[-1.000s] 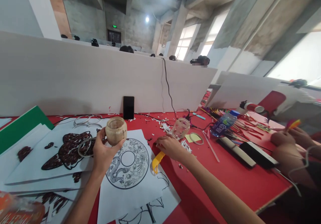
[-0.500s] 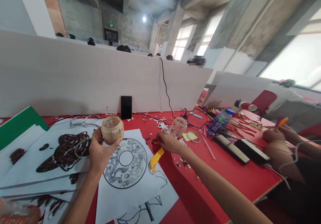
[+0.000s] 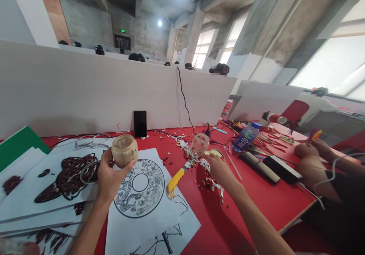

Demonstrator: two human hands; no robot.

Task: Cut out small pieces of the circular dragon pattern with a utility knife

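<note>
My left hand [image 3: 110, 175] is closed around a small glass jar [image 3: 124, 150], its inside coated with a beige residue, and holds it upright above the papers. My right hand [image 3: 218, 165] reaches down to the red table beside a clear glass jar [image 3: 199, 144]. Its fingers point away from me, touching or just over white scraps and the edge of a pale yellow paper [image 3: 213, 153]. The fingertips are partly hidden, so any grip is unclear. A yellow-handled knife [image 3: 176, 180] lies between my hands, its blade towards the scraps. Under the left hand is a printed round dragon pattern [image 3: 139, 205].
Sheets with dark seed-covered shapes [image 3: 72, 175] and clear rings [image 3: 91, 139] lie at left. A phone [image 3: 140, 123] leans on the white partition [image 3: 85, 95]. At right are a blue-capped bottle [image 3: 245, 139], long boxes [image 3: 259, 167] and another person's hands [image 3: 308, 148].
My right hand has moved right and nearer, off the scraps by the knife, uncovering the knife's blade and a scatter of seeds. My left hand still holds the jar. The view has shifted slightly.
</note>
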